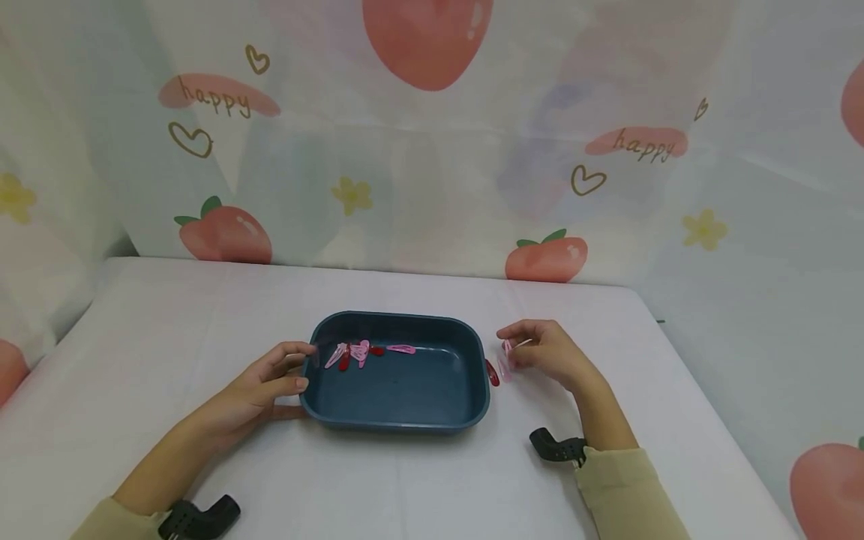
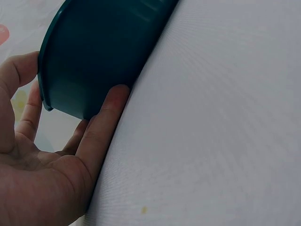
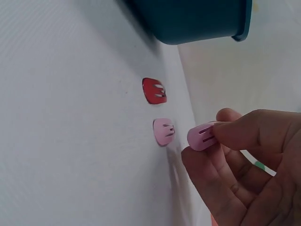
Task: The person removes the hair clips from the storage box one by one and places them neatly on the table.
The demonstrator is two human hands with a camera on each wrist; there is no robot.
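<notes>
1. White desk (image 1: pixel 405 487) extends past the blue tray's (image 1: pixel 412 401) near and far edges; your left hand (image 1: pixel 258 381) touches its left end, fingers spread.
2. Inside, mixed clips (image 1: pixel 360 351) lie left, some apparently overlapping.
3. Off its right end, your right hand (image 1: pixel 548 352) pinches a pink clip (image 3: pixel 200 136) near a red clip (image 3: pixel 153 91) and second pink one (image 3: pixel 162 132).

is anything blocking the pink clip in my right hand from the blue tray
Only low things: a red clip and another pink clip on the table, then the tray's wall. Nothing visible blocks the way above them.

I look into a draped booth: a backdrop (image 1: pixel 432 180) printed with fruit and "happy" walls in the white tabletop (image 1: pixel 398 487).
</notes>
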